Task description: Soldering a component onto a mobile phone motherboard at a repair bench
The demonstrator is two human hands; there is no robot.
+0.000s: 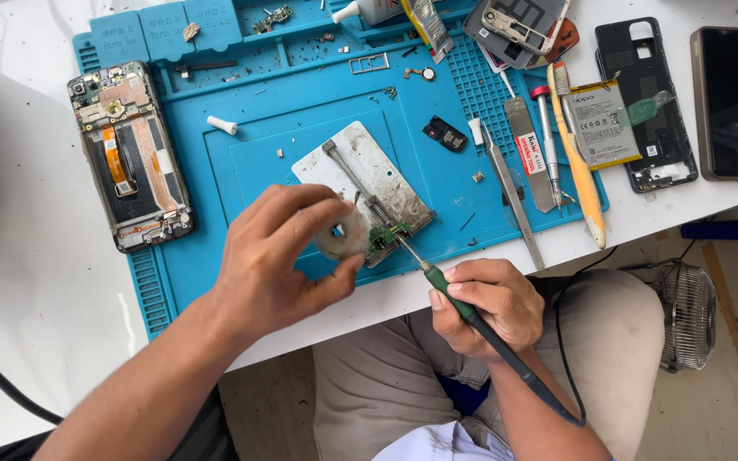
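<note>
White tabletop [27, 282], with a large blue work mat [241, 128] spread across it.

Opened phone [130, 154] lies on the mat's left edge, innards up, orange flex visible. Off the mat at far right: a dark phone back frame [642, 77], a battery [601, 124] resting on it, and a dark phone [733, 102] face up.

Metal holder plate [369, 175] sits mid-mat, tilted. A small green circuit board [383, 236] is clamped at its near corner.

Tools in a row on the mat's right side: tweezers [510, 196], flat metal spudger [527, 145], yellow-handled brush [578, 162].

Left hand [279, 256]: fingers curled around a small pale roll [342, 235], tape or solder wire, hard to say from this angle, held just left of the board.

Right hand [484, 303]: fingers closed in a pen grip on the green-collared soldering iron [437, 282]; its tip meets the board's near edge. Cable trails off toward the lap.

Handling judgement: board looks light, thin, stiff and fragile, with tiny parts; best taken by the bare edges, or left in the clamp. Iron tip is presumably hot; hold by the handle only.
</note>
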